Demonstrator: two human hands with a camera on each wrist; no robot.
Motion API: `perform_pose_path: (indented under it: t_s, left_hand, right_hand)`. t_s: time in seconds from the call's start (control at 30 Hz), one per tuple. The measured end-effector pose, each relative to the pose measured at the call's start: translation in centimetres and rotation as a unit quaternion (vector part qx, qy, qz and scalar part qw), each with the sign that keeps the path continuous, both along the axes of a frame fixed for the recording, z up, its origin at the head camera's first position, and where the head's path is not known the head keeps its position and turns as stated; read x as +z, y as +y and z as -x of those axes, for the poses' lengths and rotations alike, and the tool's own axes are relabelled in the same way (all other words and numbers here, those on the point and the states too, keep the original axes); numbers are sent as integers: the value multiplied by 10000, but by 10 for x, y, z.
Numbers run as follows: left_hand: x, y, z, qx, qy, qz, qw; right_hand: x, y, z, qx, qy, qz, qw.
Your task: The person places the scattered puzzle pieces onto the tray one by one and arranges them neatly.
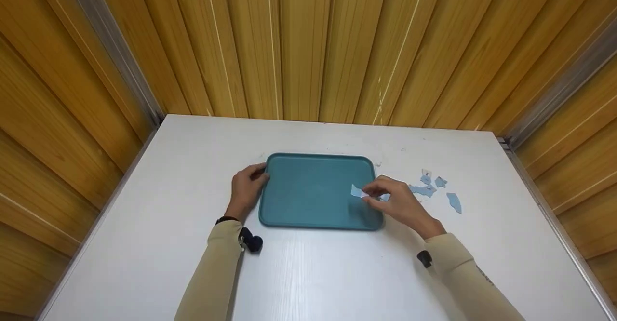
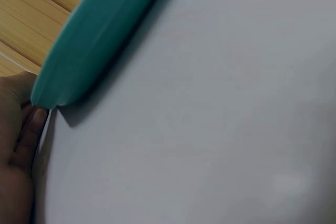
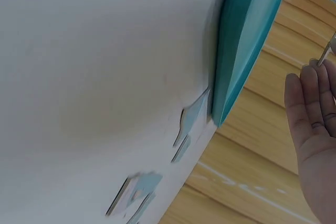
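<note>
A teal rectangular tray (image 1: pixel 308 191) lies on the white table. At its left side, my left hand (image 1: pixel 247 188) grips the rim between thumb and fingers; the left wrist view shows fingertips against the tray's edge (image 2: pixel 94 40). Over the tray's right part, my right hand (image 1: pixel 397 203) pinches a torn light-blue paper scrap (image 1: pixel 357 192) between thumb and fingertips. The right wrist view catches that hand (image 3: pixel 320 135) raised above the table, with only a thin edge of the scrap showing.
Several torn light-blue scraps lie to the right of the tray, among them a long strip (image 1: pixel 422 190), a curved piece (image 1: pixel 454 202) and a small one (image 1: pixel 440 182). Tiny crumbs dot the table behind. Wood-patterned panels (image 1: pixel 308 46) rise beyond the table's back edge.
</note>
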State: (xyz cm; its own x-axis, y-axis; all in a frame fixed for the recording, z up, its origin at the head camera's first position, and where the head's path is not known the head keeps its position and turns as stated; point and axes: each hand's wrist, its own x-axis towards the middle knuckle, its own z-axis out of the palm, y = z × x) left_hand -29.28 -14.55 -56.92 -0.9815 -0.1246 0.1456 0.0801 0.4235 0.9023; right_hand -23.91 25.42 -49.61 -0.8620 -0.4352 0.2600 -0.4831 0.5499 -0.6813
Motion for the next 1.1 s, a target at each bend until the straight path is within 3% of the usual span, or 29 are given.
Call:
perform_pose_path:
  t_s: [0.37, 0.87, 1.1]
  left_hand:
    - [1, 1, 0, -40, 54, -68, 10000]
    - [-1, 3, -1, 21, -17, -270, 9996]
    - [-1, 1, 1, 60, 112, -87, 9999]
  right_hand:
    - [-9, -40, 3, 266, -167, 136, 9994]
    - [-19, -87, 10, 817, 53, 353, 9960]
    - [-20, -107, 14, 950, -83, 383, 9947]
